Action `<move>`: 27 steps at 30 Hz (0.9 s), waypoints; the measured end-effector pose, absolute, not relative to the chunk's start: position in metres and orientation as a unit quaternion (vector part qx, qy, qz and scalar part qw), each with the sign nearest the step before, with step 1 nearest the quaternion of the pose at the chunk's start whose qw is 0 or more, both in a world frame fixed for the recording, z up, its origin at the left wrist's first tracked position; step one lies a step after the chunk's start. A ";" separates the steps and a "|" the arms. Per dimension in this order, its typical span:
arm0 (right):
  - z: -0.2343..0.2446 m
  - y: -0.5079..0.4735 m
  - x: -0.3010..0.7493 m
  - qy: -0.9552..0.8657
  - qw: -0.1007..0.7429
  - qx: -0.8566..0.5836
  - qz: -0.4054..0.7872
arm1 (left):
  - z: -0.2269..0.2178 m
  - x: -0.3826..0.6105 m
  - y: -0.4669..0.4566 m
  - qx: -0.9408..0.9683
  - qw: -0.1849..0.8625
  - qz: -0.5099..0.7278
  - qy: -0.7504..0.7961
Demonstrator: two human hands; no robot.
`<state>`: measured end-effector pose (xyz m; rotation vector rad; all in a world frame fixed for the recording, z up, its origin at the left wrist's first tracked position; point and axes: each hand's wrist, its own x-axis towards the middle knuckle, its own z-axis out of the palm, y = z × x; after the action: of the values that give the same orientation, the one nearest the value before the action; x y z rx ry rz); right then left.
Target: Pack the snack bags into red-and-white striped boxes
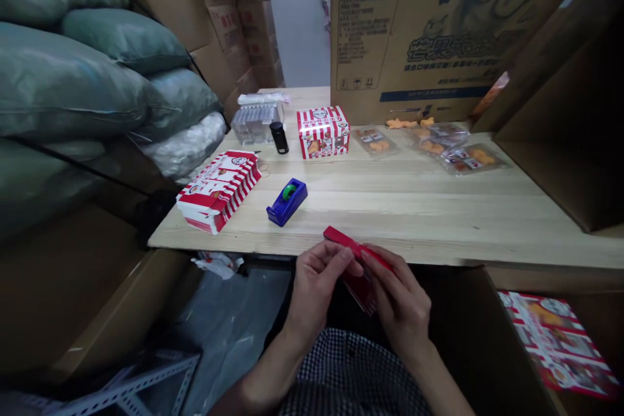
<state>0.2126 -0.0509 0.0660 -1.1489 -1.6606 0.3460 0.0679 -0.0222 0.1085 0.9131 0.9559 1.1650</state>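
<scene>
My left hand (316, 279) and my right hand (397, 299) both grip a flat red carton (353, 250) held edge-on just below the near edge of the wooden table (414, 208), above my lap. The fingers of both hands are pinched on it. On the table a stack of flat red-and-white striped cartons (219, 190) lies at the left. A blue tape dispenser (286, 201) sits beside that stack. An assembled striped box (323, 132) stands farther back.
Clear packets of orange pieces (451, 146) lie at the back right. A small black cylinder (279, 138) and a clear plastic container (254, 120) stand at the back left. Large cardboard boxes (439, 26) and grey sacks (88, 78) surround the table. Printed cartons (556, 344) fill a box at lower right.
</scene>
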 end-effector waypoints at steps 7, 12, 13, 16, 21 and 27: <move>0.056 -0.057 0.208 -0.708 0.510 -0.473 0.123 | 0.082 0.062 -0.017 0.359 0.650 0.500 0.446; 0.047 -0.062 0.206 -0.717 0.505 -0.466 0.115 | 0.070 0.057 -0.028 0.279 0.730 0.464 0.419; 0.046 -0.063 0.205 -0.718 0.507 -0.462 0.115 | 0.067 0.056 -0.031 0.269 0.734 0.461 0.421; 0.047 -0.067 0.203 -0.717 0.513 -0.455 0.124 | 0.057 0.055 -0.034 0.278 0.706 0.467 0.455; 0.062 -0.070 0.198 -0.680 0.540 -0.467 0.170 | 0.040 0.059 -0.030 0.335 0.647 0.485 0.483; 0.076 -0.055 0.215 -0.614 0.550 -0.511 0.242 | 0.055 0.035 -0.025 0.505 0.505 0.445 0.540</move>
<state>0.2151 -0.0554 0.0764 -1.2090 -1.4542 0.5731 0.0351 -0.0245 0.0553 1.2179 1.3039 1.0751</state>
